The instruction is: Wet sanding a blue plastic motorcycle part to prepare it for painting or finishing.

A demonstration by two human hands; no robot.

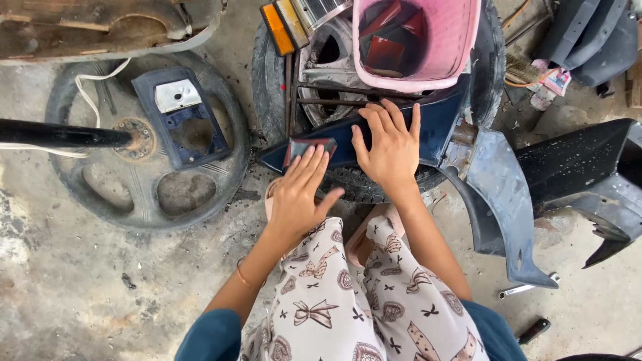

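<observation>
A long dark blue body panel [438, 117] lies across a tyre [364, 184] in front of my knees. My left hand [299, 195] lies flat, fingers together, pressing a small reddish sanding pad [309, 145] onto the panel's left end. My right hand [389, 144] rests palm down on the panel's middle, fingers spread, holding it still. My patterned trousers fill the bottom centre.
A pink basket [455, 47] with red pieces sits on the wheel behind the panel. A steering wheel [144, 144] with a blue frame lies to the left. Grey and black body panels [582, 174] lie to the right. Small tools [525, 289] lie on the concrete floor at lower right.
</observation>
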